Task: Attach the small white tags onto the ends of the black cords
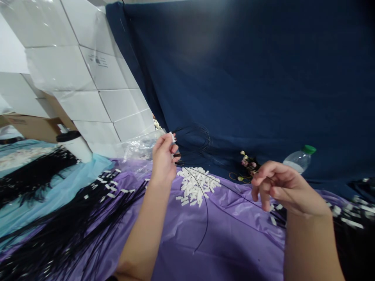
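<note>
My left hand (164,158) is raised at the centre, its fingers closed on a small white plastic piece (172,137) and several thin black cords. A loose coil of black cord (205,136) spreads out beyond its fingertips. One black cord (207,212) hangs in a curve below this hand; another stretches right, toward my other hand. To the right, my right hand (283,187) has loosely bent fingers, with thumb and index finger apart. The stretched cord reaches its fingertips, but no firm grip shows. Between both hands, a heap of white plastic pieces (196,185) lies on purple sheeting (231,242).
Black cords with white ends (73,218) lie at left, with more at the right edge (351,218). A lidded white cup (76,146) stands before stacked white boxes (99,101). A green-capped bottle (299,159) and small flowers (249,164) sit by the blue cloth (249,78).
</note>
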The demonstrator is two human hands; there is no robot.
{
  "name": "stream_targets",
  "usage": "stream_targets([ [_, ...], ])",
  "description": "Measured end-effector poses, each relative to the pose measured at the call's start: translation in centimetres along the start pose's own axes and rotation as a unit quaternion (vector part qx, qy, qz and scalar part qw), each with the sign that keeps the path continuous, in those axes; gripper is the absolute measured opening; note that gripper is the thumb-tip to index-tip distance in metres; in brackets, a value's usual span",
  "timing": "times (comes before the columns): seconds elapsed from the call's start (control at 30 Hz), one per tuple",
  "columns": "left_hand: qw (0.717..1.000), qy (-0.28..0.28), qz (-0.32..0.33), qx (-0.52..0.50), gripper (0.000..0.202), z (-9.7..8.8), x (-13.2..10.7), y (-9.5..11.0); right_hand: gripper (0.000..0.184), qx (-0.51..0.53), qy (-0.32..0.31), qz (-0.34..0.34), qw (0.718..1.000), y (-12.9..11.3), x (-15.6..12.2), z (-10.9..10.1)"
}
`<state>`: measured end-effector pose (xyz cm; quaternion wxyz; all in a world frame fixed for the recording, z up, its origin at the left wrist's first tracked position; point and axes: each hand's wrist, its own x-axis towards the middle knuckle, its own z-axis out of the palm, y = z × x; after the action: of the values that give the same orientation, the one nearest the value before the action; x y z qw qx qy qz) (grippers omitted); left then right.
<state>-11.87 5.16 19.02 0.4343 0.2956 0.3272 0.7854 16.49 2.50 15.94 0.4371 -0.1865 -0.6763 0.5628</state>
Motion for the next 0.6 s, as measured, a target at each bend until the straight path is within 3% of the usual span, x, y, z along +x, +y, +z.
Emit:
stream_targets([
  [0.17, 1.000, -0.002, -0.004, 0.001, 0.025, 0.1, -0.1, -0.1, 0.027, -0.003, 0.055, -0.017, 0.998, -0.2, 0.5, 0.2],
  [0.27, 1.000, -0.005, -0.013, 0.007, 0.022, 0.5, -0.5, -0.3, 0.022, 0.019, 0.136, -0.087, 0.987, -0.1, 1.3, 0.7],
  [0.37, 0.999, -0.018, -0.029, 0.016, 0.021, 1.1, -1.2, -0.9, 0.030, 0.080, 0.217, -0.130, 0.964, 0.1, 2.2, 1.8],
  [0.5, 0.997, -0.056, -0.053, 0.031, 0.023, 1.9, -2.4, -2.0, 0.031, 0.110, 0.178, -0.111, 0.971, 0.2, 2.7, 3.8],
  [0.6, 0.993, -0.085, -0.073, 0.037, 0.023, 2.3, -3.1, -2.5, 0.017, 0.030, 0.159, -0.062, 0.985, 0.3, 2.9, 5.3],
])
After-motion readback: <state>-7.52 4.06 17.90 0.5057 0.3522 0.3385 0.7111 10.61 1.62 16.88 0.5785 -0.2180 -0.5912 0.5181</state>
